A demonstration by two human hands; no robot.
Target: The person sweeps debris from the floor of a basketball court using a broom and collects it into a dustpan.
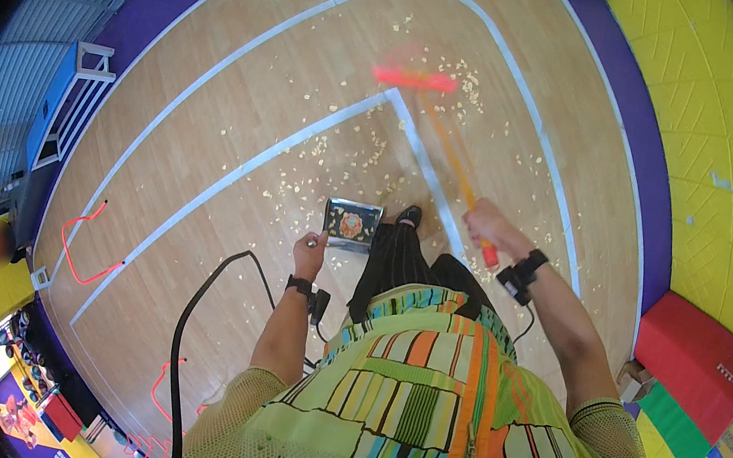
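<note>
My right hand (494,227) grips the orange handle of a broom (415,80). The broom's red head, blurred by motion, is on or just above the wooden floor far ahead of me. My left hand (309,253) is closed around the end of a metallic handle of a dustpan (350,245). The pan stands beside my shoe, at its left, with a reddish patterned patch on its dark inside. Pale flakes (468,89) lie scattered over the floor, thickest to the right of the broom head and in front of the dustpan.
White lines cross the wooden floor (234,70). Thin red hurdle-like frames (82,280) stand at the left. A blue and white bench-like frame (61,102) is at the left edge. Yellow padding (723,139) and a red padded block (693,352) line the right side. A black cable hangs by my left arm.
</note>
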